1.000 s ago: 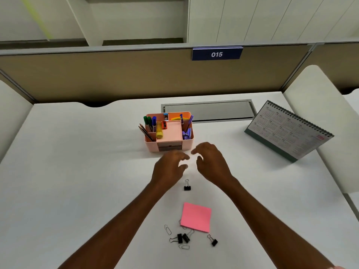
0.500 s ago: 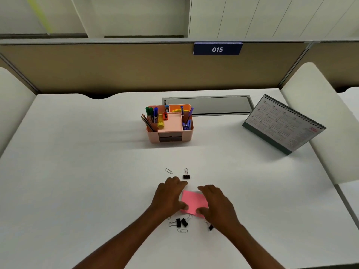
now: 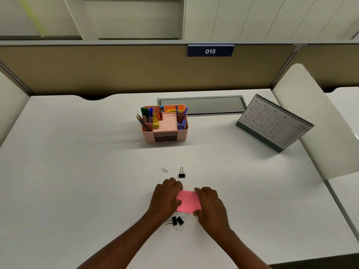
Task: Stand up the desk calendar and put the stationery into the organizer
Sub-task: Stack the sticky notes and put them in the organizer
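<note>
A pink sticky-note pad (image 3: 188,201) lies on the white desk near me. My left hand (image 3: 166,199) grips its left edge and my right hand (image 3: 210,205) grips its right edge, fingers curled round the sides. Just below the pad lie two black binder clips (image 3: 177,220) and a paper clip (image 3: 178,228). Beyond my hands sit another binder clip (image 3: 181,173) and a paper clip (image 3: 164,170). The pink organizer (image 3: 164,123) stands mid-desk with markers, pencils and pens in it. The desk calendar (image 3: 274,123) stands upright at the right.
A grey cable-tray lid (image 3: 202,105) is set into the desk behind the organizer. A beige partition (image 3: 97,68) with a "015" sign closes the back. White side panels (image 3: 314,121) flank the desk on both sides.
Both hands drew back from in front of the organizer to the pink pad and now clasp its two edges. A paper clip that the left hand covered now shows beside the far binder clip.
</note>
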A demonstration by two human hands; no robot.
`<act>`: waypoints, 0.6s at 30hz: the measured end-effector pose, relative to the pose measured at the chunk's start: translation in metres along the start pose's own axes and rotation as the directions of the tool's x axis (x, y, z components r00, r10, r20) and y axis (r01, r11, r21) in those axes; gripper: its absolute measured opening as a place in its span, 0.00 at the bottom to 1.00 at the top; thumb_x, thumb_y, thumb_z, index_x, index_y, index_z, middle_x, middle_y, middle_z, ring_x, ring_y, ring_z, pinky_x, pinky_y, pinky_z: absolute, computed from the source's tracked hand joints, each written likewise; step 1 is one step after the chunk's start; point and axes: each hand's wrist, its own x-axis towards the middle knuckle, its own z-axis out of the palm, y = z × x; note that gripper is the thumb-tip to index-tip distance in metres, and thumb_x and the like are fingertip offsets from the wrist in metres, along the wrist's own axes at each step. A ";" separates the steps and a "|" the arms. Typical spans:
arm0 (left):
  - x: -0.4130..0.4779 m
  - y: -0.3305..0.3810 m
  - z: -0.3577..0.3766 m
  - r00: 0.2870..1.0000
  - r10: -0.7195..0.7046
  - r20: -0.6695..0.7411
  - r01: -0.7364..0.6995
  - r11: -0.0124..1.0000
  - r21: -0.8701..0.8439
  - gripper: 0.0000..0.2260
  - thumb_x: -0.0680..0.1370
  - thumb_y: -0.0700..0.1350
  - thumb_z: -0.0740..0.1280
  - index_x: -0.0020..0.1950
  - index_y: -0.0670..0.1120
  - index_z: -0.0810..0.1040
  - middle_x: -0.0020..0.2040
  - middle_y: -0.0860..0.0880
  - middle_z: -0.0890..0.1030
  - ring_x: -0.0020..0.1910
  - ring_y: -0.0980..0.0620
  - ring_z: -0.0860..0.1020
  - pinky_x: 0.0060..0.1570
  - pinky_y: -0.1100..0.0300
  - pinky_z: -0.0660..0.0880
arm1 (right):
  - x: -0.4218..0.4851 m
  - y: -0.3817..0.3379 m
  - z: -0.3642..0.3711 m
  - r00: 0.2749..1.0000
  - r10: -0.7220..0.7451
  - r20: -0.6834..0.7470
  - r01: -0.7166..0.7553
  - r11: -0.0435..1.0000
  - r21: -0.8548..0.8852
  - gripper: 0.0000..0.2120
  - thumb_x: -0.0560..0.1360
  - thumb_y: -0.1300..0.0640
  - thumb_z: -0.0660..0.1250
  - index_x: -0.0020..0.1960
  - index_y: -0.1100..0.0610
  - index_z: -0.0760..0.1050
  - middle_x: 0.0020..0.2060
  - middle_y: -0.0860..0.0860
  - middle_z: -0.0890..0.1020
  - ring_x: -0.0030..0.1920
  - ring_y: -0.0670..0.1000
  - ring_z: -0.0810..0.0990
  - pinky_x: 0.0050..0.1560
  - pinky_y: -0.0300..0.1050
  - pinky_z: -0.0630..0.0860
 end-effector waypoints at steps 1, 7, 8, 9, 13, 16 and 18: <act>-0.001 0.001 0.000 0.999 -0.019 -0.037 0.017 0.998 -0.052 0.10 0.75 0.49 0.72 0.54 0.55 0.75 0.52 0.56 0.76 0.53 0.52 0.75 0.51 0.56 0.72 | -0.001 -0.001 0.000 1.000 0.003 -0.006 -0.003 1.000 0.005 0.42 0.61 0.53 0.82 0.71 0.51 0.71 0.62 0.49 0.77 0.60 0.55 0.78 0.46 0.48 0.79; 0.002 0.003 -0.016 0.979 -0.188 -0.079 0.135 0.889 -0.438 0.08 0.75 0.43 0.73 0.42 0.54 0.76 0.39 0.58 0.80 0.40 0.58 0.78 0.41 0.53 0.77 | 0.002 -0.001 -0.017 0.975 0.214 -0.055 -0.183 0.922 0.343 0.26 0.76 0.54 0.72 0.72 0.43 0.70 0.62 0.38 0.78 0.60 0.43 0.77 0.56 0.44 0.78; 0.003 0.003 -0.020 0.974 -0.209 -0.085 0.138 0.851 -0.506 0.09 0.75 0.41 0.73 0.42 0.53 0.76 0.38 0.58 0.81 0.39 0.58 0.79 0.41 0.52 0.78 | 0.005 -0.002 -0.026 0.970 0.236 -0.066 -0.186 0.885 0.427 0.20 0.77 0.54 0.71 0.67 0.41 0.73 0.57 0.37 0.81 0.55 0.40 0.80 0.52 0.42 0.78; 0.004 0.003 -0.024 0.969 -0.227 -0.096 0.135 0.815 -0.563 0.10 0.75 0.39 0.74 0.41 0.53 0.77 0.37 0.57 0.82 0.39 0.57 0.80 0.41 0.51 0.79 | 0.009 -0.004 -0.036 0.965 0.251 -0.080 -0.179 0.847 0.500 0.16 0.78 0.56 0.70 0.62 0.41 0.76 0.50 0.37 0.84 0.50 0.40 0.82 0.47 0.40 0.77; 0.006 0.009 -0.042 0.942 -0.285 -0.178 0.088 0.722 -0.687 0.10 0.75 0.38 0.73 0.42 0.52 0.78 0.38 0.56 0.83 0.37 0.54 0.81 0.40 0.54 0.80 | 0.030 -0.012 -0.072 0.953 0.268 -0.141 -0.125 0.771 0.625 0.12 0.77 0.63 0.70 0.48 0.45 0.82 0.42 0.38 0.85 0.44 0.43 0.83 0.45 0.41 0.78; 0.014 0.011 -0.055 0.923 -0.281 -0.262 0.039 0.746 -0.664 0.07 0.76 0.41 0.75 0.46 0.54 0.80 0.44 0.59 0.84 0.40 0.57 0.81 0.40 0.59 0.79 | 0.053 -0.017 -0.094 0.955 0.217 -0.204 -0.057 0.805 0.590 0.11 0.77 0.64 0.71 0.49 0.47 0.84 0.43 0.38 0.85 0.45 0.42 0.83 0.48 0.39 0.78; 0.021 0.013 -0.068 0.898 -0.281 -0.339 0.029 0.806 -0.592 0.08 0.76 0.47 0.75 0.53 0.55 0.82 0.51 0.61 0.83 0.41 0.59 0.81 0.40 0.61 0.79 | 0.068 -0.021 -0.107 0.955 0.124 -0.271 0.029 0.865 0.500 0.11 0.77 0.63 0.71 0.53 0.49 0.85 0.46 0.39 0.85 0.47 0.41 0.82 0.49 0.39 0.79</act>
